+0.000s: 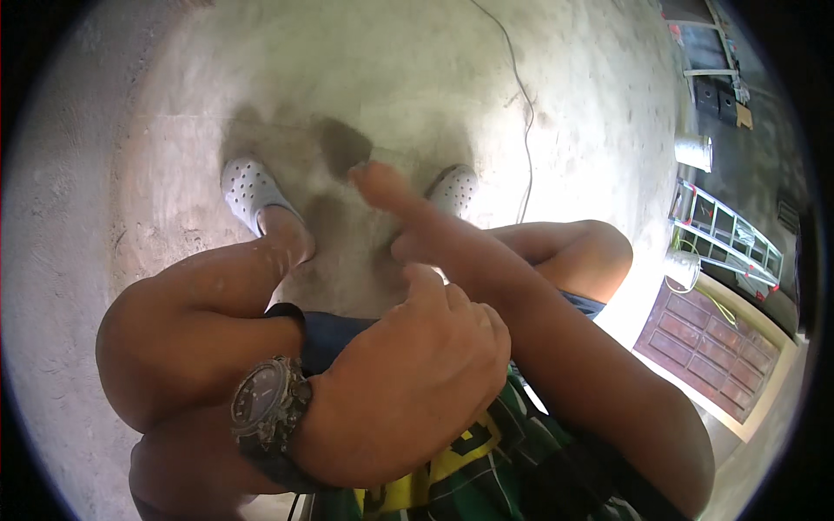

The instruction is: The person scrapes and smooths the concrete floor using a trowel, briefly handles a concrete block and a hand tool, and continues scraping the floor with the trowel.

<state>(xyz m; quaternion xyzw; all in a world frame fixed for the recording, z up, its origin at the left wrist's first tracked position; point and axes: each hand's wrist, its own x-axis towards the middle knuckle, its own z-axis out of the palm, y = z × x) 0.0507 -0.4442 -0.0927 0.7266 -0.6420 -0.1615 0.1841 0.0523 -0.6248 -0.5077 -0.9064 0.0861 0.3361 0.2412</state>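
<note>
My left hand (434, 347), with a dark wristwatch (263, 395) on its wrist, is close to my body above my lap. Its fingers curl inward with the back of the hand toward me, so whatever they hold, if anything, is hidden. Farther out, my right hand (380, 185) reaches down between my feet, low over the concrete floor (391, 78). Its fingers are closed. Just past its fingertips lies a dark, flat-looking patch (341, 146); I cannot tell whether this is a tool or a shadow.
Pale perforated clogs (250, 189) are on my feet, either side of the right hand. A thin cable (526, 113) runs along the floor to the right. Along the right side are a white bucket (693, 153), an aluminium ladder (725, 230) and a brown panelled door (708, 347). A rough grey wall (61, 260) stands left.
</note>
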